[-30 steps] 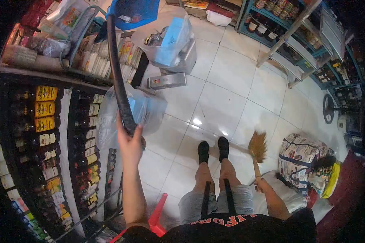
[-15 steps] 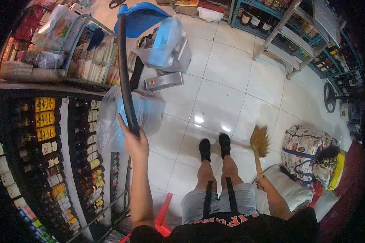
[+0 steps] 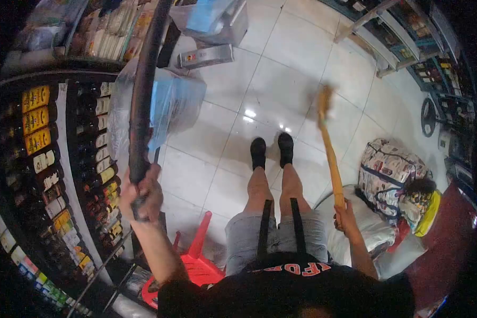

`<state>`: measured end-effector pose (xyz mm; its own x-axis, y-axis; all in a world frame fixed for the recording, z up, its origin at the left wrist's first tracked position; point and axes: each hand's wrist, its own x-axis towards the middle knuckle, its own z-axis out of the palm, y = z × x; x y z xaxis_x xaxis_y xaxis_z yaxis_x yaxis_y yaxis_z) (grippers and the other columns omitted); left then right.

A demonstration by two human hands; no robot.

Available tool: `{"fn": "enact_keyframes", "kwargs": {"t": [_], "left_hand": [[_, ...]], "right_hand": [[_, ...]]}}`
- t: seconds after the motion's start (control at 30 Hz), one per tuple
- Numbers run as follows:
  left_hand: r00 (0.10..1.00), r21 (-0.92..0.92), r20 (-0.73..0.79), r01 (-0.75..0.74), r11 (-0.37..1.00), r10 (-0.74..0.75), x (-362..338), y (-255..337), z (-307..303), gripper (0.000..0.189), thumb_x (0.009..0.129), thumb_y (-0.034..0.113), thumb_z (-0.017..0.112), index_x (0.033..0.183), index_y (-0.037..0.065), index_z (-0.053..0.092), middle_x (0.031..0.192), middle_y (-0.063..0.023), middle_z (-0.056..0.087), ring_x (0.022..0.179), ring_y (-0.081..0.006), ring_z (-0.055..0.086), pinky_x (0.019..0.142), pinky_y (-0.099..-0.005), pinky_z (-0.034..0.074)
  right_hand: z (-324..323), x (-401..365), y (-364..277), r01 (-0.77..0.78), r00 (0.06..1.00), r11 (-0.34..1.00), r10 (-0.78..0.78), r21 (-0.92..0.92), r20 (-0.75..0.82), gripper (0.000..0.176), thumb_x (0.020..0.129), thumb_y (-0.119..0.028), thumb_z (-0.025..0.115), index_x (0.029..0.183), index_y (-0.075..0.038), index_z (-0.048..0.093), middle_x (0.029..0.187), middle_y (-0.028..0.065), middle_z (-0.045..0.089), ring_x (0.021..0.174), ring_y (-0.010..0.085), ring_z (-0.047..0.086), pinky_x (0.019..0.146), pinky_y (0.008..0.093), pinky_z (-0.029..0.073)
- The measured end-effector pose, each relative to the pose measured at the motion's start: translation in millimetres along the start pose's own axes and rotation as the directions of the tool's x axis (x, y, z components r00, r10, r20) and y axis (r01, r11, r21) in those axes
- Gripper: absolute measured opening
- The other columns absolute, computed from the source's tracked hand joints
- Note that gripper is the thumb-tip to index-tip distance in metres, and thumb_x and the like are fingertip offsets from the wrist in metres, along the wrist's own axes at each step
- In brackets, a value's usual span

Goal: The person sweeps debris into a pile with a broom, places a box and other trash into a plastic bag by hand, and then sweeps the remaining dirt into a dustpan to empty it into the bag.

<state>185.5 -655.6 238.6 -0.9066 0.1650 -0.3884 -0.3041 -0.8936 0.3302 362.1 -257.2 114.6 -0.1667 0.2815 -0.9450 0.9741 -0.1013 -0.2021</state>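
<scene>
My left hand [image 3: 143,196] is wrapped round the dark handle of a dustpan [image 3: 146,90], raised on the left side of the view. The blue pan at its far end is outside the frame now. My right hand [image 3: 346,218] grips the light wooden handle of a broom [image 3: 332,161]. Its bristle end, blurred by motion, points away from me over the tiled floor [image 3: 281,79]. Beside the dustpan handle stands a plastic-wrapped blue package [image 3: 177,103].
Shelves of bottles [image 3: 37,127] run along the left. A red plastic chair [image 3: 196,259] is near my left leg. On the right are a patterned bag [image 3: 389,177] and pale sacks [image 3: 363,228]. A stepladder [image 3: 387,32] stands at the far right. A long box [image 3: 206,56] lies on the floor.
My left hand has moved left and nearer, with the dustpan handle; the blue pan has left the view. The broom has swung forward, its bristles moving away from me. The whole view has shifted.
</scene>
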Motion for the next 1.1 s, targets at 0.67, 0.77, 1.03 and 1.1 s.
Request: {"fn": "enact_keyframes", "kwargs": {"t": [0.67,0.77,1.03,1.1], "left_hand": [[0.980,-0.075,0.189,-0.042,0.996,0.055,-131.6,-107.0,3.5,0.059,0.055,-0.006,0.053,0.106,-0.004,0.024,0.059,-0.0194,0.046,0.042,-0.0267,0.051,0.035,-0.0309,0.044],[0.961,-0.101,0.250,-0.094,0.990,0.117,-150.3,-120.3,-4.2,0.050,0.057,-0.003,0.053,0.100,-0.006,0.028,0.060,-0.0185,0.047,0.043,-0.0264,0.052,0.036,-0.0298,0.044],[0.914,-0.079,0.212,-0.336,0.938,0.346,-213.5,-127.3,-42.4,0.044,0.059,-0.003,0.050,0.098,-0.009,0.031,0.058,-0.0157,0.047,0.045,-0.0266,0.053,0.033,-0.0293,0.043],[0.934,0.023,0.234,-0.282,0.959,0.269,-229.2,-128.6,-52.0,0.018,0.067,0.007,0.053,0.074,-0.004,0.042,0.058,-0.0145,0.050,0.044,-0.0228,0.053,0.037,-0.0260,0.045]], "right_hand": [[68.7,204.8,-52.1,0.063,0.827,0.960,0.104,-0.274,0.552,0.034,0.072,-0.019,0.048,0.104,-0.010,0.042,0.072,0.0027,0.048,0.055,0.0097,0.047,0.036,0.0208,0.037],[-14.7,165.5,-119.2,0.058,0.929,0.904,0.107,-0.424,0.355,0.040,0.071,-0.017,0.048,0.109,-0.008,0.038,0.069,0.0034,0.049,0.050,0.0087,0.046,0.033,0.0184,0.036],[-59.9,93.1,-121.0,0.265,0.923,0.733,-0.005,-0.627,0.384,0.051,0.068,-0.009,0.051,0.115,-0.008,0.031,0.072,0.0074,0.052,0.051,0.0122,0.048,0.039,0.0219,0.040],[-29.3,61.6,-103.0,0.218,0.896,0.752,0.098,-0.622,0.432,0.051,0.067,-0.010,0.052,0.115,-0.009,0.032,0.068,0.0048,0.049,0.050,0.0089,0.045,0.042,0.0192,0.038]]}}
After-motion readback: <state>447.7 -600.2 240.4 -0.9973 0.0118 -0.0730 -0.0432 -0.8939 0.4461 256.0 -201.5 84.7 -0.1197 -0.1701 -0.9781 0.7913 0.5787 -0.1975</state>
